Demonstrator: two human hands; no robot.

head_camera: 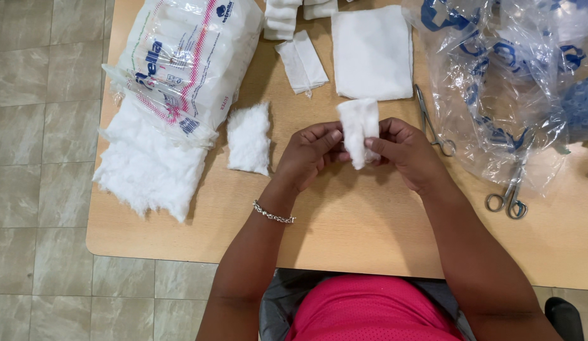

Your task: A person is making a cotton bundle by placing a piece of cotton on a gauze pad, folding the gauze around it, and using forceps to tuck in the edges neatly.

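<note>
Left hand (309,151) — fingers curled, thumb and fingertips pinching the left edge of a small folded white gauze piece (358,129). Right hand (404,151) — closed likewise on the right edge of the same piece, thumb laid across its lower front. Held upright above the bench (344,221), clear of the surface, between both hands at mid-bench.

Just left of the hands: loose cotton pad (248,137), lying flat. Further left: opened cotton wool pack (186,57), printed plastic wrap, with bulk wool (148,164) spilling out toward the bench's left edge.

Behind the hands: flat gauze square (372,52); narrow folded gauze strip (301,61); stack of finished folds (284,16) at the top edge.

Right: forceps (433,123) near the right hand; scissors (510,192) partly under crumpled clear plastic bag (502,82).

Risks, as judged:
- Fold springing open if either pinch slackens — light fabric, held by its edges only.
- Piece dropping onto the bench or lap.
- Bulk wool sliding off the left edge, already overhanging close to it.
- Scissors hidden by plastic, easy to snag when reached for.
</note>
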